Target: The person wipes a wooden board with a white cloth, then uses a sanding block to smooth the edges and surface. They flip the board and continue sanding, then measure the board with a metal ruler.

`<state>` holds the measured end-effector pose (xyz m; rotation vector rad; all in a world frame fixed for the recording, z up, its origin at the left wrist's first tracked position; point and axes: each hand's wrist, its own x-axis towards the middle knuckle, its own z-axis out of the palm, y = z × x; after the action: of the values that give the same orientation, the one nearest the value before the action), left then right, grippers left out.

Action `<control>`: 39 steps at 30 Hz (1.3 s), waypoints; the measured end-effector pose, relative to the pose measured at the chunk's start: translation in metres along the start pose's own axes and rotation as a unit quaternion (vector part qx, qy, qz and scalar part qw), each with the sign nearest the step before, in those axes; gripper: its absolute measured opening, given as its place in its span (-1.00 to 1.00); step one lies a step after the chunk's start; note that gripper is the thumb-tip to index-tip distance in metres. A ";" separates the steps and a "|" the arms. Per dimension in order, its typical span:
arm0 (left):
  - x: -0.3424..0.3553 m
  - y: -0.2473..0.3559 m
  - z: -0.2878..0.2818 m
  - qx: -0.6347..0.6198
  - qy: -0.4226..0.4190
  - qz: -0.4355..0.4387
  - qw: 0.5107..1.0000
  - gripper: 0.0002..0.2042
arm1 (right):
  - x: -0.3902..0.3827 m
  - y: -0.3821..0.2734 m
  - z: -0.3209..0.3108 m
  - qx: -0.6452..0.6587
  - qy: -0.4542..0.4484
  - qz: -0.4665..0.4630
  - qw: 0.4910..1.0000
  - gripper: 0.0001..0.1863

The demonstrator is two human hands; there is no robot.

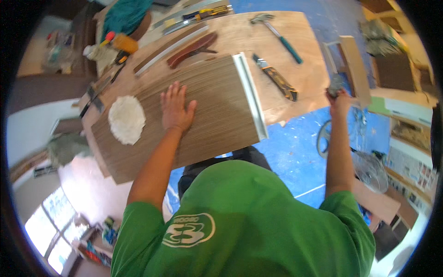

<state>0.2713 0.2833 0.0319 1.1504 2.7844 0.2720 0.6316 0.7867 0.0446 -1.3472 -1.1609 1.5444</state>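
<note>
My left hand [177, 111] lies flat, fingers spread, on a brown wood-grain board [212, 106], which has a pale metal strip [249, 94] along its right end. A white crumpled cloth or pad [126, 120] rests on the board left of that hand. My right hand [339, 101] is closed around a small greyish thing [335, 84], too blurred to name, at the table's right edge. An orange-and-black utility knife [277, 78] and a claw hammer [281, 39] lie on the light wooden table [304, 87] beyond the board.
A red-brown wooden piece [191, 48], long strips [170, 46], a yellow-handled tool [205, 14], bottles [122, 43] and other tools [92, 97] surround the board. An upright plank [355, 69] stands at right. Blue flooring [295, 152], a bicycle wheel [323, 138] and loose boards [378, 203] are below.
</note>
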 end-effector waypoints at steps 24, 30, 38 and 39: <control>-0.010 -0.086 0.000 -0.006 -0.018 0.360 0.933 -0.24 | -0.560 0.104 0.099 0.255 0.043 0.196 0.946 -0.60; -0.011 -0.087 0.000 0.034 0.002 0.350 0.936 -0.26 | -0.550 0.149 0.115 0.182 -0.029 0.170 0.968 -0.49; -0.004 -0.094 0.013 0.022 0.039 0.369 0.928 -0.28 | -0.475 0.195 0.125 -0.350 0.034 -0.342 0.871 -0.55; -0.004 -0.093 0.014 0.021 0.043 0.372 0.927 -0.28 | -0.465 0.193 0.124 -0.404 0.052 -0.375 0.833 -0.54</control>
<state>0.2120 0.2176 -0.0010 2.2088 2.2858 0.3259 0.5812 0.2725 -0.0015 -1.1770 -2.0696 0.3864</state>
